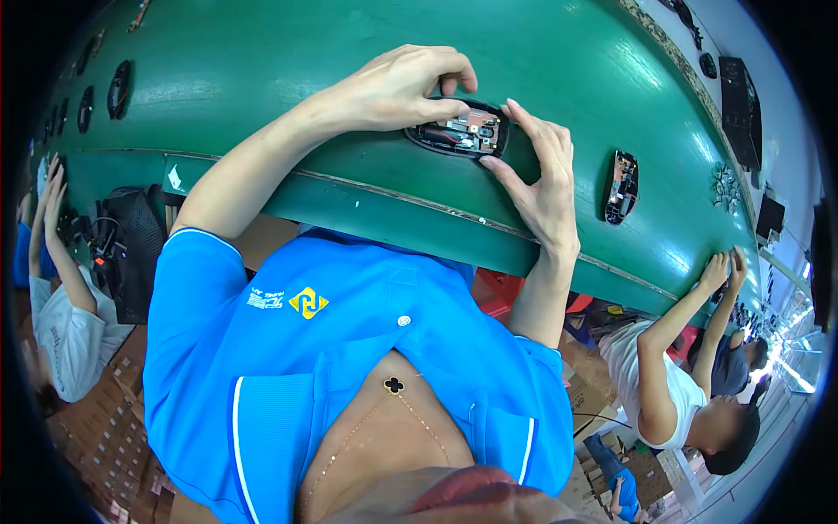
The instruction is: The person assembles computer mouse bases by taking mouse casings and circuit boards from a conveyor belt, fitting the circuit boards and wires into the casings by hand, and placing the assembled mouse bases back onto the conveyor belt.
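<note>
An opened computer mouse (483, 131) lies on the green tabletop in front of me, with a black shell, a brown circuit board, white parts and thin wires showing inside. My left hand (397, 87) is at its left end, the thumb laid over the top edge near the board and the fingers curled beyond. On the right end, my right hand (543, 170) spans the shell, thumb at the near edge and index fingertip at the far corner. Some of the left fingertips are hidden. Farther right rests another opened mouse (621, 188), apart from both hands.
Several black mouse shells (119, 89) sit along the left of the green table (305, 44). Small metallic parts (726, 188) lie at the right, near a raised border. Other people work at both sides; one in white (650, 375) has hands at the table edge.
</note>
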{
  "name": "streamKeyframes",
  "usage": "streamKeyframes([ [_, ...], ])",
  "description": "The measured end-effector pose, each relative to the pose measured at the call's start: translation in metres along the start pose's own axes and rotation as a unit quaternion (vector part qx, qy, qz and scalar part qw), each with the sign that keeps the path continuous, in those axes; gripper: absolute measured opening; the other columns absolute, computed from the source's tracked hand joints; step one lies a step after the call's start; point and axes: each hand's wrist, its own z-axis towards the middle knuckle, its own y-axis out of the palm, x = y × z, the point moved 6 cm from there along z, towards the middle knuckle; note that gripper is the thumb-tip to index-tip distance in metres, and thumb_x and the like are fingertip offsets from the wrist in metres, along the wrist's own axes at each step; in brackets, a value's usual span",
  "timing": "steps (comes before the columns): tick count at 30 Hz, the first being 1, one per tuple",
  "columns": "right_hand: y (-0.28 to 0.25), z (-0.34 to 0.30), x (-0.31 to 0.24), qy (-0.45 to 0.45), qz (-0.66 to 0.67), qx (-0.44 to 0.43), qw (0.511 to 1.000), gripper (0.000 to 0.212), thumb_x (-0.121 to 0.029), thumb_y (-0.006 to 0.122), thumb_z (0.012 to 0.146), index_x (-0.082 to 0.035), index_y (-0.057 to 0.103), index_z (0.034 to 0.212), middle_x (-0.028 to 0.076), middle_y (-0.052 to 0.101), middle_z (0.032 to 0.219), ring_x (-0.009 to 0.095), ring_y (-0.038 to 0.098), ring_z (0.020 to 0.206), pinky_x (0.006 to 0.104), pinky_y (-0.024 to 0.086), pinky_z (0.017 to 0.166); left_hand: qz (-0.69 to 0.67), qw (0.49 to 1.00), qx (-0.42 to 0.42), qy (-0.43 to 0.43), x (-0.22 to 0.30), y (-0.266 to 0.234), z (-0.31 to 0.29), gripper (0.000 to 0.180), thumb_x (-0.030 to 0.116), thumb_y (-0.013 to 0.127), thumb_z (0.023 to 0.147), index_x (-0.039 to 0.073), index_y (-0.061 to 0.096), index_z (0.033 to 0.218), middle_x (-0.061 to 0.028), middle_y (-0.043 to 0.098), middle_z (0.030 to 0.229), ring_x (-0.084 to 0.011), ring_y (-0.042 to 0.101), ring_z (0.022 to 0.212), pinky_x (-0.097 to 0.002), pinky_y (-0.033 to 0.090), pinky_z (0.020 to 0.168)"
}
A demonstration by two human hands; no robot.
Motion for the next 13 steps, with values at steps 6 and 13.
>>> streamKeyframes([
  [6,0.007,-0.004,0.022,0.002,0.013,0.007,1.0,0.063,-0.011,0.083,0.076,-0.013,0.064,0.136,0.004,0.07,0.119,0.021,0.058,0.105,0.0338,0.043,0.1,0.104,0.992,-0.061,-0.027,0.007,0.018,0.008,0.026,0.016,0.072,0.091,0.009,0.068,0.115,-0.0042,0.064,0.075,-0.0159,0.059,0.064,-0.0304,0.046,0.058],
  [13,0.002,-0.002,0.03,-0.024,0.042,0.061,0.997,0.055,-0.01,0.08,0.082,-0.014,0.066,0.134,0.008,0.069,0.125,0.025,0.059,0.108,0.0346,0.043,0.102,0.054,0.972,-0.169,-0.155,-0.002,0.035,0.021,0.045,0.02,0.077,0.088,0.015,0.061,0.129,-0.0085,0.073,0.08,-0.0163,0.065,0.06,-0.0319,0.047,0.051],
])
